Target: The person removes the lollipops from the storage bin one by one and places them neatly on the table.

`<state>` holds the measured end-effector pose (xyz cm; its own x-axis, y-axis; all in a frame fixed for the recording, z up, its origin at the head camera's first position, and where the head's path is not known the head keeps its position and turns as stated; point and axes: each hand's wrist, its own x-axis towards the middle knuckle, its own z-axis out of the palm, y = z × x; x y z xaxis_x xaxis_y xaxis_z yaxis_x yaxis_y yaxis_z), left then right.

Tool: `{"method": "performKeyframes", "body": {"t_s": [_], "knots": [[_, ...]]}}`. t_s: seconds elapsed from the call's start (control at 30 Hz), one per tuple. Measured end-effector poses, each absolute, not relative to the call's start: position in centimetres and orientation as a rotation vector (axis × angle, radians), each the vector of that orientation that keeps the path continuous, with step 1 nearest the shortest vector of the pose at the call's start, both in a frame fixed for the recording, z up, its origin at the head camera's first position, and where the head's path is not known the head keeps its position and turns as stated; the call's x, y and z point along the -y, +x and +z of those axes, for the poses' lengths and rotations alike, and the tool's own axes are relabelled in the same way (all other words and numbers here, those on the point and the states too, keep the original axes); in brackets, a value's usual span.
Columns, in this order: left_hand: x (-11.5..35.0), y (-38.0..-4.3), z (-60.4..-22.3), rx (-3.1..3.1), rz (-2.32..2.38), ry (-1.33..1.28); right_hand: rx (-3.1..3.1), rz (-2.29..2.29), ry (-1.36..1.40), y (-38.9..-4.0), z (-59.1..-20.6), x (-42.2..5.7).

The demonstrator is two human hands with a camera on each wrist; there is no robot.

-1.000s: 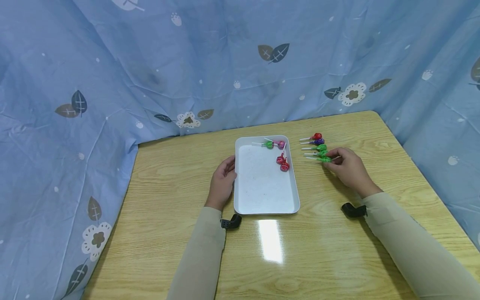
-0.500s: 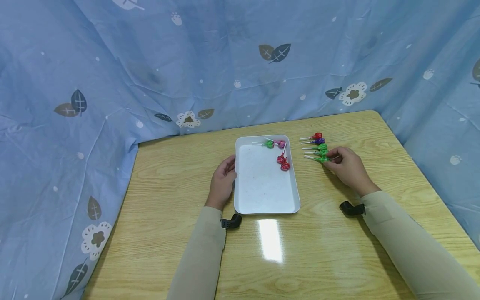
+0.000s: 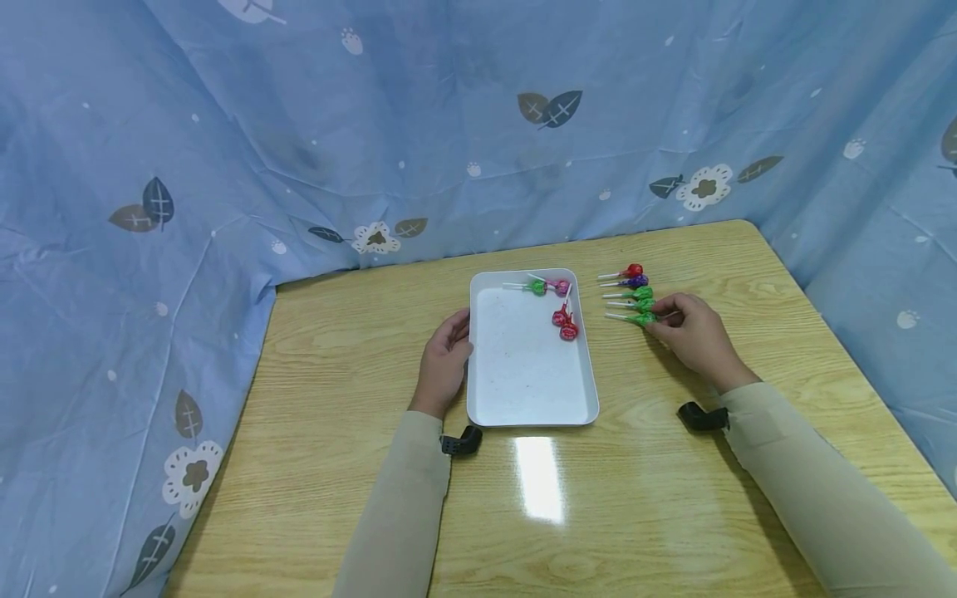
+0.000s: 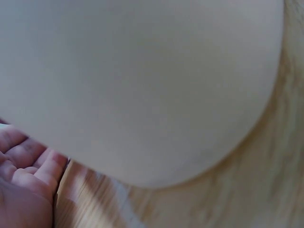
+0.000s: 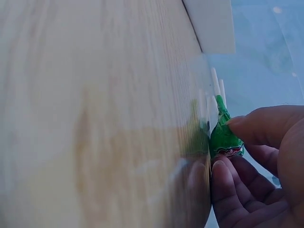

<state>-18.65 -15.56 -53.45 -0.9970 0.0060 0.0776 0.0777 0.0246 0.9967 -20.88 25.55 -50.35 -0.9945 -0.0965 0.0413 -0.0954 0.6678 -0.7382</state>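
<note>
My right hand [image 3: 695, 336] pinches the candy end of the nearest green lollipop [image 5: 224, 135] between thumb and fingers, low at the tabletop. This lollipop lies at the front of a row with two other green lollipops, a purple lollipop [image 3: 634, 281] and a red lollipop [image 3: 632, 271], sticks pointing left. My left hand [image 3: 444, 365] rests against the left side of a white tray [image 3: 473, 390], fingers loosely bent and outside its rim. Inside the tray are a green lollipop [image 3: 537, 287], a pink lollipop [image 3: 561, 287] and two red lollipops [image 3: 568, 331].
The wooden table [image 3: 336, 357] runs back to a blue patterned cloth [image 3: 419, 124] that hangs behind it and at both sides. A black wrist device [image 3: 461, 442] sits on the left wrist, another on the right. Light glares off the tabletop before the tray.
The pinched green lollipop has shifted slightly left, nearer in line with the row, and its stick has tilted a little. My left hand and the tray stay in place.
</note>
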Motion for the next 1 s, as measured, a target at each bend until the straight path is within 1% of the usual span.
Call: {"method": "performKeyframes", "body": {"t_s": [0.4,0.8,1.0], "knots": [[15.53,-18.57,-53.19,2.242,-2.139,-0.053,-2.858,-1.265,-0.168,-20.74,-50.4,-25.58],[15.54,-18.5,-53.14,2.216,-2.167,-0.075,-2.86,-1.266,-0.174,-20.57,-50.39,-25.62],[15.5,-18.58,-53.21,2.213,-2.17,-0.078,-2.878,-1.265,-0.235,-20.46,-50.31,-25.56]]}}
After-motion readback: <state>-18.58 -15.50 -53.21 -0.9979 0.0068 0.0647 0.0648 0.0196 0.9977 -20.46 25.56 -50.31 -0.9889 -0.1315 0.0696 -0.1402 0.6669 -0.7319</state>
